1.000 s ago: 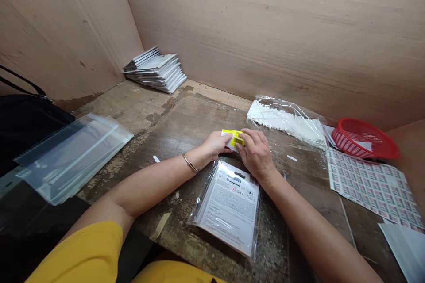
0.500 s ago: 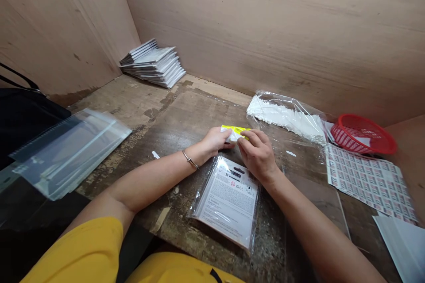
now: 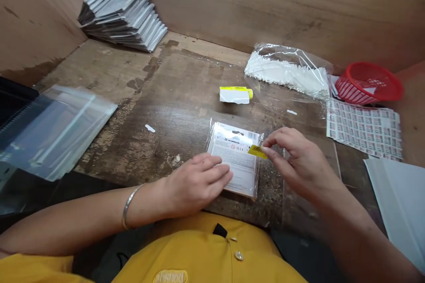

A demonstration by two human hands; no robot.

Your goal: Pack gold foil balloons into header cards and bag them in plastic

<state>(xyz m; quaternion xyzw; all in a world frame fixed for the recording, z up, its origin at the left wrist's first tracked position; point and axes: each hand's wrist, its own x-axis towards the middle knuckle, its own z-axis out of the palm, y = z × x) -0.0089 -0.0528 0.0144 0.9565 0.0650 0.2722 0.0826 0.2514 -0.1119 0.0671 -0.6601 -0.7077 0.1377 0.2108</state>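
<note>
Both hands have left the small white-and-yellow piece [image 3: 234, 95], which now lies alone on the workbench top [image 3: 166, 112], and have moved nearer the body to the clear-bagged card packet [image 3: 236, 154]. The hands stand apart, working on that one packet. The left hand [image 3: 195, 185] rests flat and open on the packet's lower left, a placing that appears to pin it against sliding. The right hand [image 3: 300, 163] pinches a yellow label [image 3: 257, 151] between thumb and fingers at the packet's upper right. Whether the label touches the bag cannot be told. The packet lies face down or back up, showing fine print, a barcode, and small prohibition and certification marks; the text is too small to read.

Beyond the packet lie a clear bag of white material [image 3: 285, 70], a red plastic basket [image 3: 368, 83], and a sheet of printed labels [image 3: 363, 128]. White sheets [image 3: 400, 199] lie at far right. Clear plastic sleeves [image 3: 59, 128] lie at left, and a stack of white packets [image 3: 122, 20] leans against the plywood wall [image 3: 265, 2]. No brand can be read.
</note>
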